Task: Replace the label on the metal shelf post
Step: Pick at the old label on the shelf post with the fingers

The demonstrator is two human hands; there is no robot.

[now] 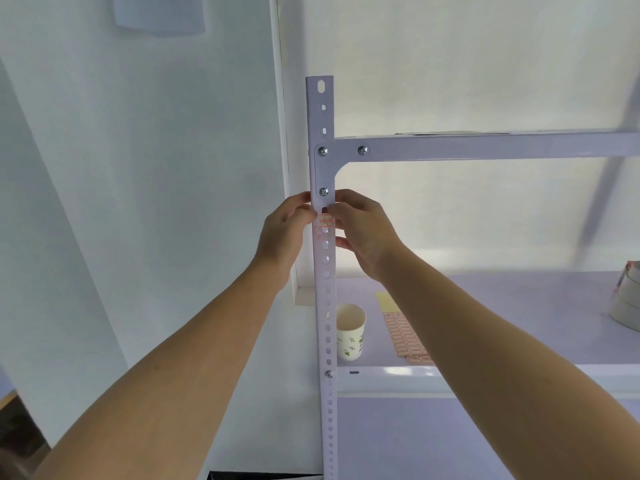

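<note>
A white perforated metal shelf post (pixel 325 299) stands upright in the middle of the view. A small white label with a red border (pixel 326 222) sits on its front face, just below a bolt. My left hand (pixel 283 237) grips the post's left edge at the label's height, thumb tip against the label's upper left corner. My right hand (pixel 363 233) reaches in from the right, and its thumb and fingertips pinch the label's right edge against the post.
On the lower shelf board (pixel 502 296) stand a paper cup (pixel 350 332), a sheet of red-bordered labels (pixel 405 336) and tape rolls (pixel 627 299) at the far right. A horizontal shelf beam (pixel 485 147) runs right from the post. A white wall lies to the left.
</note>
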